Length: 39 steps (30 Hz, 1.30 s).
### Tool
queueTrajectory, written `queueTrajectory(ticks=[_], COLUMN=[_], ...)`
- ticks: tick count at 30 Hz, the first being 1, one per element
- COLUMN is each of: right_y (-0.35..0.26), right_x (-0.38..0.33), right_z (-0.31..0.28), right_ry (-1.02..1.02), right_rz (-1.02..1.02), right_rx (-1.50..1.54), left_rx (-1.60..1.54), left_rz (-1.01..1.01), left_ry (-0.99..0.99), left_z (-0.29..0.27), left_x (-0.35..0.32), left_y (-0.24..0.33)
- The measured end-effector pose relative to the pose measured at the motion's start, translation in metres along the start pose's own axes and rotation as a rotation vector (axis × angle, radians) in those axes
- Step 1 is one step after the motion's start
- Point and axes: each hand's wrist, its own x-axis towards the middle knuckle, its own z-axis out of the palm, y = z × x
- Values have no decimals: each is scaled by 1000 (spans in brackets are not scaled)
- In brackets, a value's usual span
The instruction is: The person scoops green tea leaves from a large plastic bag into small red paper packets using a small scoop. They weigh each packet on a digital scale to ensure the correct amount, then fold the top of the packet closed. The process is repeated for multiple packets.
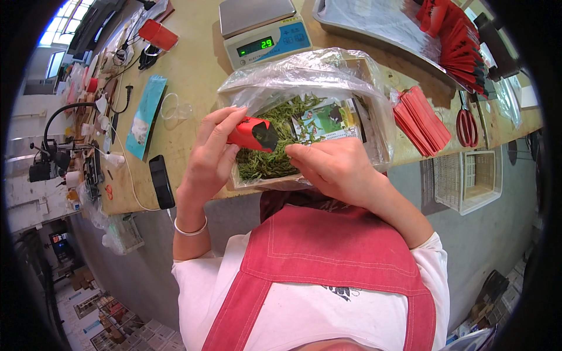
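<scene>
My left hand [205,155] is closed round a small red pouch [241,132], whose dark mouth gapes toward the right. Beside that mouth, my right hand [339,167] has its thumb and fingertips pinched together; whatever is between them is too small to make out. Both hands are above a shallow box [367,69] lined with a clear plastic bag [278,76]. Loose green leaves [263,168], which look like dried tea, fill the left part of the box. A green and white printed packet [331,119] lies among them on the right.
A digital scale [266,45] stands behind the box. Right of it are a metal tray [357,22], fanned red pouches [462,52], stacked red pouches [421,123] and scissors [467,127]. Leftward lie a phone [161,181], a blue packet [146,111] and clear cups [171,109].
</scene>
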Motion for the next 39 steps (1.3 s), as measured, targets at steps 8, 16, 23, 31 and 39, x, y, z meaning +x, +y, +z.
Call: queueTrajectory(ticks=[8, 16, 23, 31, 39], right_y=[0, 3, 4, 10, 12], right_x=[-1, -7, -8, -13, -17], right_z=[-4, -9, -16, -28, -31], right_ry=[7, 106, 138, 182, 168], right_rz=[-5, 13, 30, 68, 68], right_rx=[-26, -50, -80, -96, -63], left_rx=[-804, -771, 101, 392, 463], left_rz=[-201, -190, 67, 18, 14], left_ry=[125, 196, 266, 52, 76], left_z=[11, 13, -32, -1, 6], left_x=[-16, 1, 127, 256, 259], left_y=[-14, -10, -43, -134, -179])
